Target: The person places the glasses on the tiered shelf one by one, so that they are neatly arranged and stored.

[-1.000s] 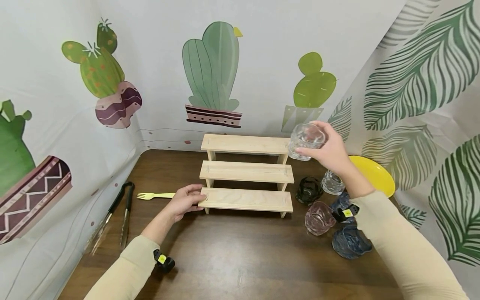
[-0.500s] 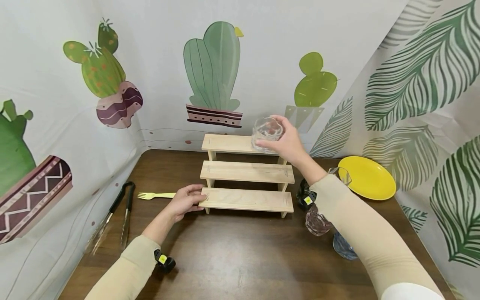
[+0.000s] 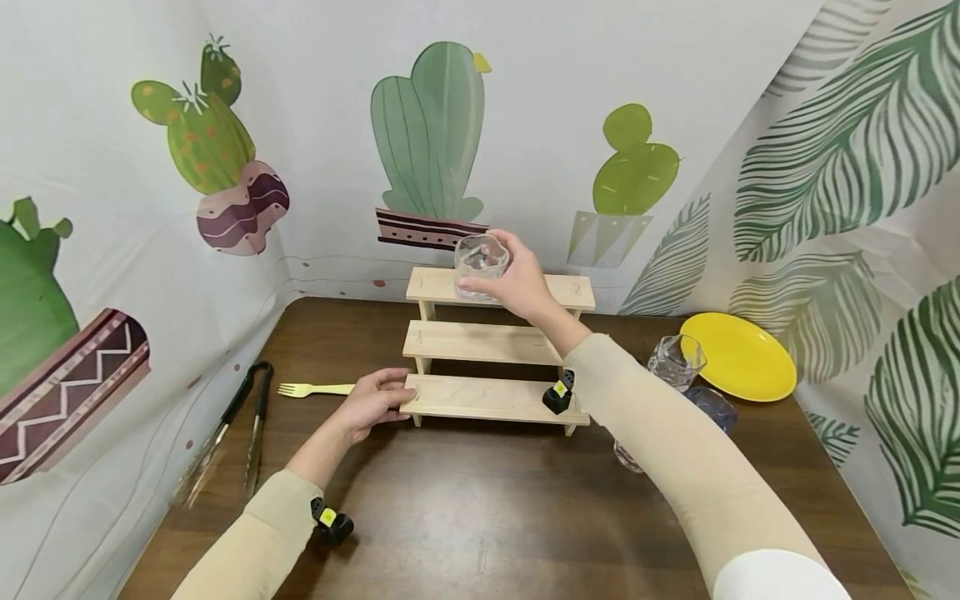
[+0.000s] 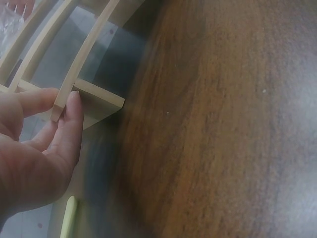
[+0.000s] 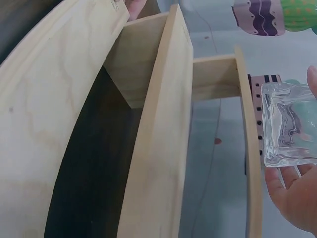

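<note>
A wooden three-step display rack [image 3: 480,340] stands on the table. My left hand [image 3: 372,398] pinches the left end of its lowest step, thumb above and fingers beneath, as the left wrist view [image 4: 44,139] shows. My right hand [image 3: 517,279] grips a clear glass cup [image 3: 477,265] by its side, close over the left half of the top step. In the right wrist view the thick base of the glass cup [image 5: 287,124] is right beside the top step [image 5: 250,148], and part of the right hand [image 5: 297,196] is cut off by the frame edge.
To the right, partly behind my right sleeve, stand a clear glass cup [image 3: 677,362], a blue cup [image 3: 711,408] and a pinkish cup [image 3: 627,457]. A yellow plate [image 3: 738,357] lies behind them. At left are a yellow fork [image 3: 315,389] and black-handled tongs [image 3: 247,417].
My right hand has carried the clear glass cup leftward from beyond the rack's right end to over the left part of the top step. The left hand has stayed put.
</note>
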The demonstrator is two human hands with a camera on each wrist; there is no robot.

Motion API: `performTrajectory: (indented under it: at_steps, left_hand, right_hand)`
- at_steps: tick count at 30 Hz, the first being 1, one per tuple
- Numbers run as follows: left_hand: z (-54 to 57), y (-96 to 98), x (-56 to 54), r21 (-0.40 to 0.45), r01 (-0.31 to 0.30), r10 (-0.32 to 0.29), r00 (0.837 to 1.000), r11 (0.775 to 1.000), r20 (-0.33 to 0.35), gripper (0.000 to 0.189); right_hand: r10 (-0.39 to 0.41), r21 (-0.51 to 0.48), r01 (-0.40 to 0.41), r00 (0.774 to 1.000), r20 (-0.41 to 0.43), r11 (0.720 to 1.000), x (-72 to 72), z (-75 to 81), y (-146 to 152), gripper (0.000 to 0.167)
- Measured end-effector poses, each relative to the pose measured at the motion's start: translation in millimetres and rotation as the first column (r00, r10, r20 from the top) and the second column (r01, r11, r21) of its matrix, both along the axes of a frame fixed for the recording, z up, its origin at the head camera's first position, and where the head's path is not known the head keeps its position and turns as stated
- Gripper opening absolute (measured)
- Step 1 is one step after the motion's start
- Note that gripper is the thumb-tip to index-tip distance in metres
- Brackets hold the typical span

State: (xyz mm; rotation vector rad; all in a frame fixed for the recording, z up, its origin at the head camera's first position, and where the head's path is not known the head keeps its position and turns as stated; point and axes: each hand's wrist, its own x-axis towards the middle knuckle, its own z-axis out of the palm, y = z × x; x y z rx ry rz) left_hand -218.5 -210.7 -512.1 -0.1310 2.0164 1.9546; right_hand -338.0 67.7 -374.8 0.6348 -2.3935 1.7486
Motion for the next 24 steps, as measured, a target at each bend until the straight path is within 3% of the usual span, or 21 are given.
performTrajectory:
  at_steps: [12,24]
  left_hand:
    - [2.6,1.6,1.1,0.008,-0.003,0.003,1.000,1.000,0.005,0.061]
    - [2.5,1.4,0.4,0.015,-0.008,0.008,1.000,1.000,0.004,0.060]
  right_hand:
    - [-0.033,0.095,0.033,0.999,-0.001,0.995,-5.0,-1.7,-23,0.098]
    - [-0.034,0.144,0.028,0.999,0.037,0.989,-5.1,0.9,-26,0.099]
